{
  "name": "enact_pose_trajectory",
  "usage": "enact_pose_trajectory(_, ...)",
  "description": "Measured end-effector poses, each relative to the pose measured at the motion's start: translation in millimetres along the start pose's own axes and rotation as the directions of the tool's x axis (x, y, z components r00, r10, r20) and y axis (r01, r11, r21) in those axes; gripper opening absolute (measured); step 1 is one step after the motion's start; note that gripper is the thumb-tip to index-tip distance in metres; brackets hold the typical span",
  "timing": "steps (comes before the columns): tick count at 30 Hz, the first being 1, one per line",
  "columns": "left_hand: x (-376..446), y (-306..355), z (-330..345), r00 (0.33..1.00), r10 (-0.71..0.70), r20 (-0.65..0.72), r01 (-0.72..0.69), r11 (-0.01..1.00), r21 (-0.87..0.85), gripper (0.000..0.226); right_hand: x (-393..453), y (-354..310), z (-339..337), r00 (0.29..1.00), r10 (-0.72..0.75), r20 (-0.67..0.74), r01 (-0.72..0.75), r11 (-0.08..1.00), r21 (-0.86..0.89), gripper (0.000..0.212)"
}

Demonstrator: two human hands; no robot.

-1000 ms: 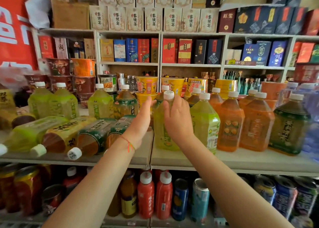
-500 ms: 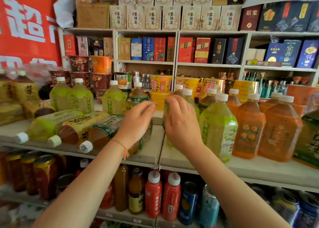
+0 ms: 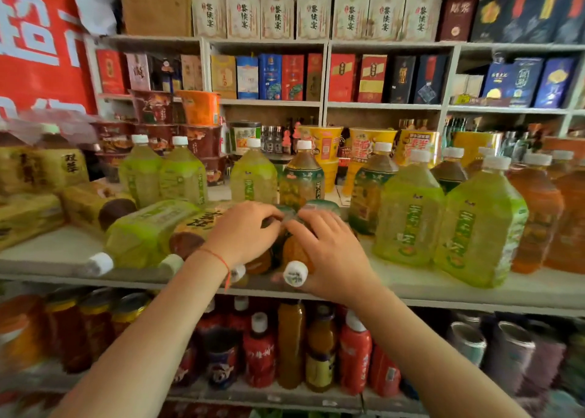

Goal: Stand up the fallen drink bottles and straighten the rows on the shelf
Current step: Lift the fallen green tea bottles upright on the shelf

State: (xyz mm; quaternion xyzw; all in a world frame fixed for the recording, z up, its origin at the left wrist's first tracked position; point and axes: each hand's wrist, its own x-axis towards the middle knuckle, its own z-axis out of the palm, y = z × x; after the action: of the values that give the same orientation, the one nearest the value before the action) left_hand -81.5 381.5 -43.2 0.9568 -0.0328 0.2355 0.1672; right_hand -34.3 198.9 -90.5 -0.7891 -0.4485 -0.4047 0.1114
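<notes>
So the person's got both hands down on the fallen bottles in the middle of the shelf [image 3: 474, 292]. Four of them lie on their sides with the caps poking out over the front edge, which is why the reach comes from above and not from the front. The right hand [image 3: 329, 253] is laid over the rightmost one, the dark green-label bottle [image 3: 292, 250], fingers curled around its body with the white cap [image 3: 295, 273] sticking out just below the palm, so that looks like a grab. The left hand [image 3: 242, 231] rests on the neighbour beside it; can't really tell if it's gripping or only steadying it. The light green bottle [image 3: 142, 237] and the brown one [image 3: 193, 234] further left are untouched. To the right, the upright row [image 3: 443, 215] already stands straight, so probably the lifted bottle goes in next to those.
</notes>
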Motion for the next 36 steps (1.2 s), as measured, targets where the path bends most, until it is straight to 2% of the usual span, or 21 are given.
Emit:
enact_pose_trajectory(3,4.2,-14.0,2.1,0.997,0.071,-0.014,-0.071,0.997,0.006,0.027,15.1,-7.6,-4.4,0.996,0.083,-0.045,-0.085,0.996,-0.024,0.079)
enact_pose_trajectory(6,11.5,-19.3,4.2,0.996,0.082,-0.035,-0.083,0.997,-0.009,0.028,47.0,-6.3,-31.8,0.942,0.335,0.036,-0.334,0.942,-0.036,0.073)
enact_pose_trajectory(9,15.5,-22.1,6.6,0.998,0.058,-0.028,-0.059,0.996,-0.061,0.033,84.9,2.2,-54.0,0.795,0.585,0.162,-0.579,0.811,-0.086,0.062)
enact_pose_trajectory(12,16.7,-21.0,9.0,0.997,0.051,-0.053,-0.058,0.991,-0.124,0.028,112.1,24.3,-48.5,0.631,0.735,0.25,-0.752,0.658,-0.038,0.065)
enact_pose_trajectory(14,15.7,-18.0,8.3,0.997,0.058,-0.044,-0.063,0.991,-0.117,0.029,118.2,39.7,-31.3,0.541,0.815,0.211,-0.839,0.541,0.06,0.065)
enact_pose_trajectory(16,13.7,-14.8,8.9,0.997,0.079,0.012,-0.078,0.996,-0.053,0.034,112.2,48.5,-13.4,0.505,0.851,0.145,-0.863,0.5,0.07,0.075)
enact_pose_trajectory(18,13.2,-13.6,8.8,0.993,0.079,0.085,-0.08,0.997,0.014,0.041,99.0,48.8,-0.9,0.538,0.838,0.089,-0.843,0.538,0.03,0.097)
enact_pose_trajectory(21,15.3,-9.8,2.9,0.983,0.052,0.176,-0.062,0.997,0.055,0.045,84.3,40.1,4.4,0.631,0.776,0.005,-0.776,0.631,-0.004,0.102)
enact_pose_trajectory(24,15.2,-0.7,-3.0,0.976,0.074,0.207,-0.088,0.994,0.061,0.041,71.8,22.3,2.1,0.707,0.696,-0.124,-0.7,0.714,0.013,0.079)
enact_pose_trajectory(27,4.5,-1.8,0.6,0.987,0.039,0.153,-0.031,0.998,-0.059,0.042,44.1,9.3,-3.0,0.831,0.429,-0.353,-0.475,0.879,-0.051,0.041)
enact_pose_trajectory(28,-0.6,-4.4,3.7,0.993,-0.007,0.116,0.021,0.993,-0.116,0.044,35.7,7.3,-7.1,0.861,0.366,-0.353,-0.404,0.914,-0.036,0.034)
enact_pose_trajectory(29,-5.9,-6.8,6.8,0.995,-0.067,0.075,0.079,0.983,-0.167,0.046,31.4,4.1,-13.7,0.894,0.358,-0.27,-0.361,0.932,0.04,0.029)
enact_pose_trajectory(30,-10.7,-9.2,9.9,0.99,-0.133,0.035,0.138,0.967,-0.213,0.048,29.8,-0.1,-20.1,0.916,0.391,-0.09,-0.376,0.915,0.148,0.029)
enact_pose_trajectory(31,-14.3,-10.5,12.2,0.98,-0.2,0.013,0.197,0.946,-0.258,0.05,28.9,-4.4,-22.9,0.898,0.404,0.176,-0.437,0.869,0.234,0.037)
enact_pose_trajectory(32,-16.1,-11.3,14.0,0.966,-0.259,0.013,0.251,0.922,-0.296,0.051,28.7,-8.8,-23.1,0.814,0.364,0.453,-0.515,0.813,0.272,0.052)
enact_pose_trajectory(33,-16.6,-11.8,14.8,0.953,-0.301,0.033,0.295,0.901,-0.318,0.053,28.2,-12.0,-20.4,0.713,0.291,0.638,-0.57,0.771,0.286,0.071)
enact_pose_trajectory(34,-16.3,-11.6,14.0,0.945,-0.321,0.061,0.323,0.888,-0.327,0.053,28.2,-15.4,-17.6,0.656,0.234,0.717,-0.6,0.739,0.307,0.087)
enact_pose_trajectory(36,-16.2,-10.8,11.0,0.938,-0.334,0.091,0.345,0.869,-0.354,0.054,28.9,-22.6,-10.6,0.655,0.219,0.723,-0.627,0.692,0.358,0.106)
